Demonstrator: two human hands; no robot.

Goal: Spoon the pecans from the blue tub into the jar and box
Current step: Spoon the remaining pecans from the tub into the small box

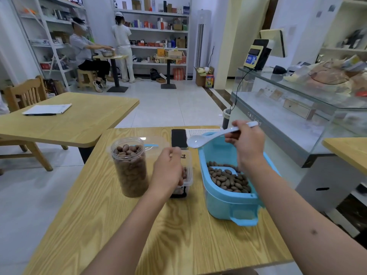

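A blue tub (228, 203) stands at the right of the wooden table, with pecans (228, 178) lying in its bottom. My right hand (246, 142) holds a white plastic spoon (206, 136) above the tub's far end; the spoon's bowl looks empty and points left. A clear jar (130, 167), filled almost to the brim with pecans, stands to the left. Between jar and tub sits a small clear box (187, 175) with some pecans in it. My left hand (168, 171) grips the box's left side and hides much of it.
A black phone (179, 138) lies behind the box, next to a clear lid (153, 144) and a white sheet (198, 132). A glass display counter (294, 120) stands close on the right. Another table (65, 120) with paper and a pen is at the left. Two people work at the far shelves.
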